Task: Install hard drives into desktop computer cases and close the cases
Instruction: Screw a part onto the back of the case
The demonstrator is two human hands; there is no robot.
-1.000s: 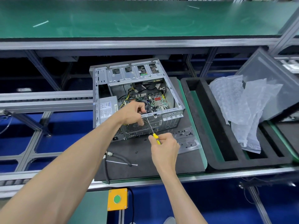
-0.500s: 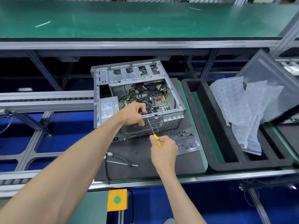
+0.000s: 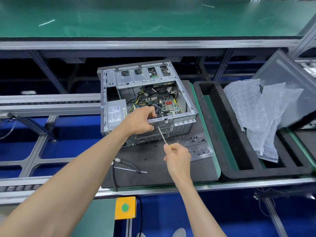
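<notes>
Case (image 3: 183,106) rim gripped by left hand (image 3: 139,121); right hand (image 3: 177,157) angles screwdriver (image 3: 162,135)

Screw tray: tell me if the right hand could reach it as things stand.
Probably yes. The clear screw tray lies just right of the right hand with nothing between, but that hand grips the screwdriver, so it would need freeing first.

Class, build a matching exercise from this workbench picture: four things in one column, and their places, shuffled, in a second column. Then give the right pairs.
Things
1. screwdriver
2. bubble wrap
3. green button
4. computer case

Places
A. in the black foam tray
B. on the yellow box below the bench edge
C. on the dark mat, lid off
D. gripped in the right hand

Pairs: 1-D, 2-A, 3-B, 4-C
</notes>
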